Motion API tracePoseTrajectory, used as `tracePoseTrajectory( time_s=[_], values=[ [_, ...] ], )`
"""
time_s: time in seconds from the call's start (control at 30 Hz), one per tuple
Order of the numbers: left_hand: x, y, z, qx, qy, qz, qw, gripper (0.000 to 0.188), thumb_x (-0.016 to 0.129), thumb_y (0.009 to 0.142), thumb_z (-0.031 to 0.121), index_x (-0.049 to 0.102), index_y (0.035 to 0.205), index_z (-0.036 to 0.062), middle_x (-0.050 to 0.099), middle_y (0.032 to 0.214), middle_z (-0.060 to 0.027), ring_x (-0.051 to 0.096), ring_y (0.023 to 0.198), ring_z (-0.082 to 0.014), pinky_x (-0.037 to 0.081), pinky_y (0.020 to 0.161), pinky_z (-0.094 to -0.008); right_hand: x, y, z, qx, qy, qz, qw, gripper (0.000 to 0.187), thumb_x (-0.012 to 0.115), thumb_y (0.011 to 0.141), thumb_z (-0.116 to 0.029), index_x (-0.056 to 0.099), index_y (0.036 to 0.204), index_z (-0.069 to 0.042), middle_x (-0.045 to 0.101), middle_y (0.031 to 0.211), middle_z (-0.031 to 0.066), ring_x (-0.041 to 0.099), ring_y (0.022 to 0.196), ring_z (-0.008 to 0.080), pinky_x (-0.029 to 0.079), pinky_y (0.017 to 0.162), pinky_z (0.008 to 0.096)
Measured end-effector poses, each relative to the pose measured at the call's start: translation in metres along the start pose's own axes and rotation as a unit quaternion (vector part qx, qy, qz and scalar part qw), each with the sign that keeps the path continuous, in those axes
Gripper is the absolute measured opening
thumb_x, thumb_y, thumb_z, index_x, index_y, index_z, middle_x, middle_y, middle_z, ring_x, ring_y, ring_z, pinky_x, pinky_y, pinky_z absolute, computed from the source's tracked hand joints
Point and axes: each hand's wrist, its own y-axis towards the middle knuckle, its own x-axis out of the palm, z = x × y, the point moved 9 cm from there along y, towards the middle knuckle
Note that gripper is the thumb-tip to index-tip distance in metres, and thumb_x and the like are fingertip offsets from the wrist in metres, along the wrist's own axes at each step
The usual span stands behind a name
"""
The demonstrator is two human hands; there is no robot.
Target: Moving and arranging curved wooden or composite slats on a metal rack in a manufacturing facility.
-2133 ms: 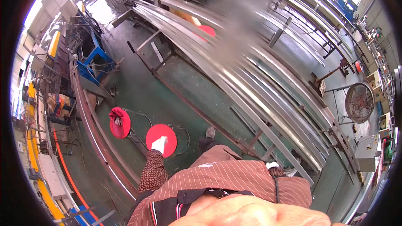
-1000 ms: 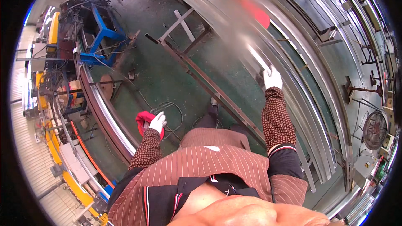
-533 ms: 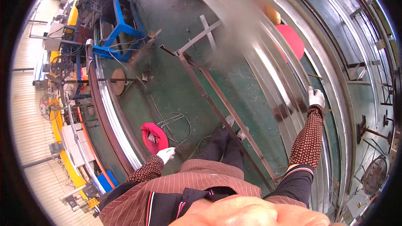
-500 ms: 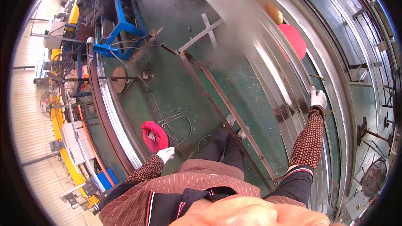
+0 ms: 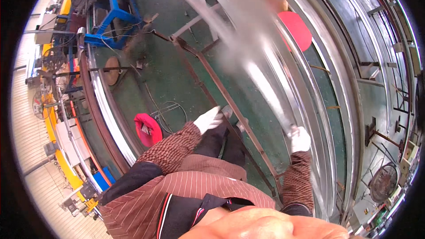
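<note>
My right hand [image 5: 300, 140], in a white glove, is closed around the near end of a long shiny metal strip [image 5: 262, 78]. The strip slants up and left from there and is smeared by motion. Beside it on the right lie several long metal strips [image 5: 312, 102], side by side. My left hand [image 5: 209, 120], also gloved in white, is held out in front of my legs with fingers stretched and nothing in it. Beneath the hands stands a brown metal frame [image 5: 212, 76]; the left hand looks close to its bar, but I cannot tell whether they touch.
A red round seat [image 5: 295, 31] shows between the strips. On the green floor at left are a red open-topped thing [image 5: 148, 129] and a coiled cable [image 5: 172, 114]. A blue metal stand [image 5: 113, 15] is at far left, a fan [image 5: 383, 183] at right.
My right hand has moved left and nearer to me, now with a strip lifted across the frame. My left hand has come from beside the red thing to in front of my legs.
</note>
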Motion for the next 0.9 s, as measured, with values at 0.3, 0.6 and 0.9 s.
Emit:
tracePoseTrajectory(
  time_s=[0.3,0.6,0.9],
  values=[
    [0.100,0.114,0.056,0.010,-0.422,0.110,0.900,0.074,0.035,0.118,0.067,0.044,0.166,0.0108,0.065,0.127,-0.0212,0.069,0.107,-0.0388,0.062,0.091,-0.0564,0.126,-0.072,-0.033,0.039,0.051,-0.102,0.993,0.042,0.059,0.110,-0.047,0.081,0.115,-0.011,0.079,0.116,0.0193,0.074,0.109,0.0418,0.057,0.101,0.0515],
    [0.074,0.112,0.041,0.032,-0.368,0.099,0.924,0.068,0.042,0.119,0.062,0.047,0.159,0.0066,0.065,0.113,-0.0204,0.066,0.098,-0.0373,0.060,0.089,-0.0559,-0.086,0.173,0.019,0.064,-0.170,0.134,0.974,0.068,0.058,0.110,-0.061,0.070,0.150,-0.008,0.073,0.144,0.0215,0.067,0.137,0.0405,0.050,0.116,0.0519],
    [0.061,0.123,0.038,0.016,-0.259,0.113,0.959,0.080,0.050,0.114,0.067,0.045,0.169,0.0095,0.075,0.123,-0.0306,0.078,0.101,-0.0440,0.066,0.092,-0.0605,-0.062,0.202,0.110,0.075,-0.003,0.064,0.995,0.061,0.060,0.114,-0.057,0.074,0.131,-0.001,0.079,0.116,0.0241,0.075,0.109,0.0364,0.054,0.101,0.0434]
  ],
)
